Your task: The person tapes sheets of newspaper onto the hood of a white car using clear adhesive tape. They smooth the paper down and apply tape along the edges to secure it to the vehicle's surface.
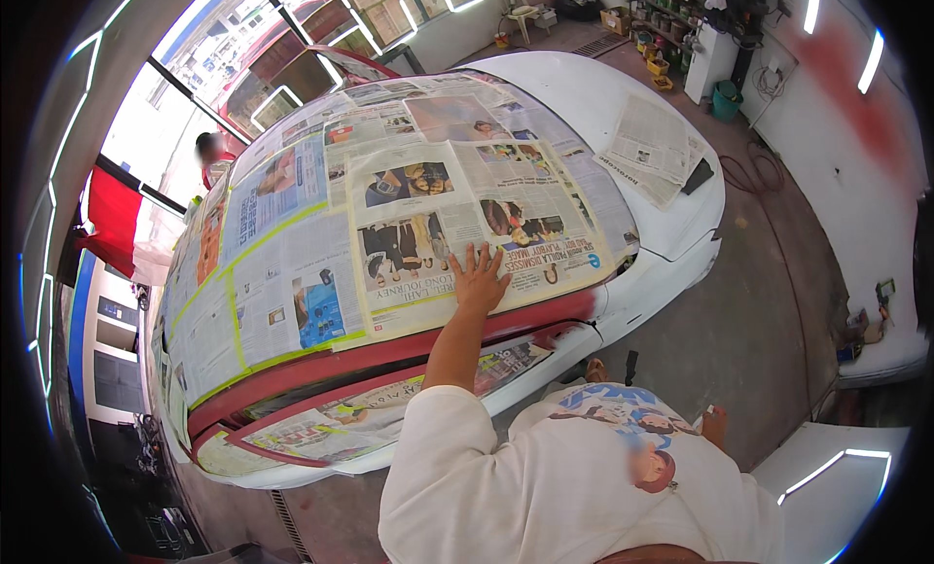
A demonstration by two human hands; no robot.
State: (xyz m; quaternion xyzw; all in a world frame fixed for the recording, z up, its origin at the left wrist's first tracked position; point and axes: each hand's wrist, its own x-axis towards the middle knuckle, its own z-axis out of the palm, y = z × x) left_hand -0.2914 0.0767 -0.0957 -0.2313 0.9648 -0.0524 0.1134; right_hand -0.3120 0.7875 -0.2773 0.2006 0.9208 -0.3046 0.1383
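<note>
My left hand point(480, 280) lies palm down, fingers spread, on a newspaper sheet point(413, 224) near the edge of a car roof. Pale masking tape point(467, 299) runs along the sheet's lower edge, above the red roof side point(389, 347). More newspaper point(277, 185) covers the roof and the windows, joined with yellow-green tape point(282, 231). My right hand point(715, 426) shows only in part beside my shirt, low on the right. Its fingers look curled, with a small white thing at them that I cannot make out.
Loose newspaper point(650, 148) and a dark flat piece point(699, 177) lie on the white car panel point(545, 88). A hose point(757, 170) is looped on the floor. Shelves of cans point(666, 15) and a green bucket point(726, 100) stand at the back. Another person point(212, 160) is beyond the car.
</note>
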